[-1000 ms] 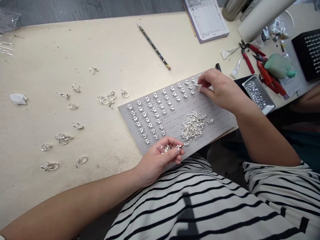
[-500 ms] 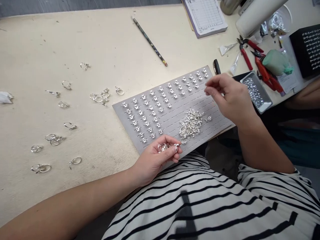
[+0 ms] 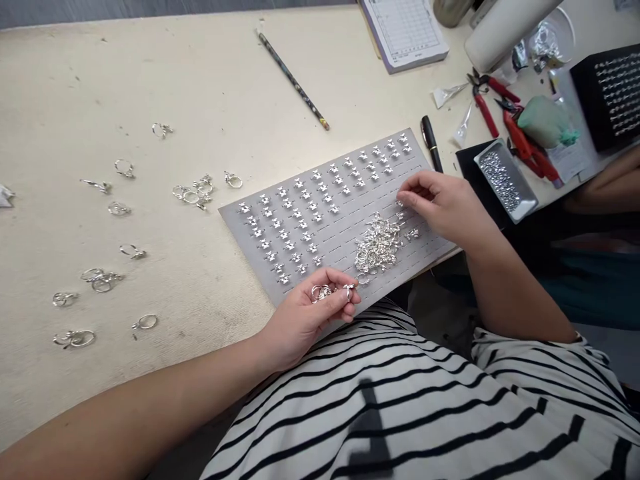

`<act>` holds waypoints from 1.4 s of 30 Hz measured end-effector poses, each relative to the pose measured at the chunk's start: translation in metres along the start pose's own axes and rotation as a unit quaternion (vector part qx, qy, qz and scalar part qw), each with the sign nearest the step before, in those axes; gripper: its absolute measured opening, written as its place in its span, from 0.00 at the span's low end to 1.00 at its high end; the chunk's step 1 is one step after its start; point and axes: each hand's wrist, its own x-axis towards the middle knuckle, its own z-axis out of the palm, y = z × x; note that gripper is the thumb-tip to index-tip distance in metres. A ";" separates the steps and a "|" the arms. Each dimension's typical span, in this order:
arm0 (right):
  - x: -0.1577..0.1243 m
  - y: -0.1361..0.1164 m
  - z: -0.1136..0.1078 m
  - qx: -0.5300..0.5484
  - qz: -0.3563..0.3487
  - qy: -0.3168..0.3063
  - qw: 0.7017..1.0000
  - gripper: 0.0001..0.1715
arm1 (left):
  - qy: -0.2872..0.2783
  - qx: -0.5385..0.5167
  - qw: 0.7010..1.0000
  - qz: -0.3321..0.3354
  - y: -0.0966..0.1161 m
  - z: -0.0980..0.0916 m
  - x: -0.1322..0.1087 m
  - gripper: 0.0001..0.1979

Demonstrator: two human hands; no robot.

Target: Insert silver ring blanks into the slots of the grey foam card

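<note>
Several silver rings lie in the curled fingers of my left hand (image 3: 310, 310), and one ring (image 3: 349, 291) stands pinched at its thumb and fingertip. This hand rests over the near edge of a grey slotted board (image 3: 345, 230). Rows of silver rings (image 3: 283, 235) with small figure-shaped tops sit in the board's slots. A loose heap of rings (image 3: 379, 245) lies on the board between my hands. My right hand (image 3: 440, 203) is closed in a pinch just above the heap's far right side, with a small silver ring (image 3: 399, 203) at its fingertips, partly hidden.
Loose rings (image 3: 103, 280) are scattered over the table at left. Beyond the board lie a pencil (image 3: 294, 81), a notepad (image 3: 406, 33) and a black pen (image 3: 431, 143). At right are red-handled pliers (image 3: 484, 110), a tray of small metal pieces (image 3: 503, 181) and a black ring holder (image 3: 587, 100).
My right hand has moved left and towards me, from the board's far right slots to beside the heap. My left hand stays nearly still, and the view has shifted slightly.
</note>
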 end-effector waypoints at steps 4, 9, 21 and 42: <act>0.010 0.019 0.000 -0.008 0.034 0.058 0.998 0.12 | 0.003 0.000 1.000 0.002 0.000 -0.001 -0.001 0.10; 0.001 0.025 0.000 -0.015 0.006 0.126 0.992 0.16 | 0.001 0.006 1.000 0.009 0.000 -0.001 -0.001 0.08; -0.001 0.014 0.013 -0.015 -0.031 0.086 0.996 0.08 | -0.002 0.007 1.000 0.015 -0.001 -0.002 -0.001 0.08; 0.038 0.014 0.007 0.003 -0.007 0.087 0.996 0.08 | -0.002 0.007 1.000 0.008 0.001 -0.001 -0.001 0.09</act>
